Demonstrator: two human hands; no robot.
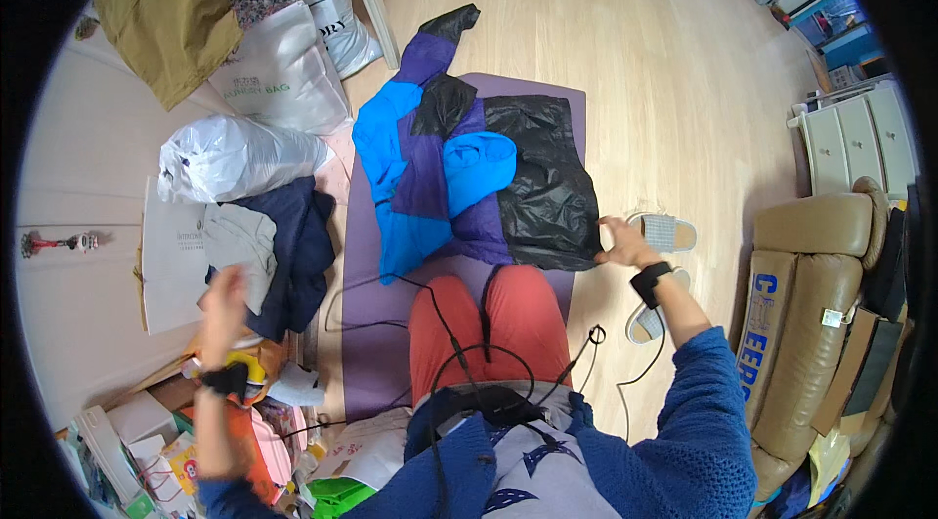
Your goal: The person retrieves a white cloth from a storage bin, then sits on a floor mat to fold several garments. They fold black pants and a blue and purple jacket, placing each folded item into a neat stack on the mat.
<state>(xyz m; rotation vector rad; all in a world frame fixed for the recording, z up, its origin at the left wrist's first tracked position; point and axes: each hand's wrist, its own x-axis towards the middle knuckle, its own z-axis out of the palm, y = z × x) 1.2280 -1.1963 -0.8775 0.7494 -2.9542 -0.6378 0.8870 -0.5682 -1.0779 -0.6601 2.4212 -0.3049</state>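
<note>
A windbreaker jacket (480, 174) in bright blue, purple and black lies on a purple exercise mat (370, 372) in front of my knees. One sleeve is folded across its body, and another stretches past the mat's far edge onto the floor. My right hand (626, 244) is at the corner of the black hem, thumb and fingers apart; whether the fingertips touch the fabric is unclear. Off to the left, my left hand (223, 303) is blurred by motion, with nothing visible in it. Nearest to it are a grey garment (245, 240) and a dark navy garment (304, 262).
Several bags stand at the left, among them a stuffed white plastic bag (238, 156) and a printed laundry bag (282, 75). Slippers (667, 233) lie to the right, before a tan leather sofa (813, 314). Black cables (458, 347) hang across my lap.
</note>
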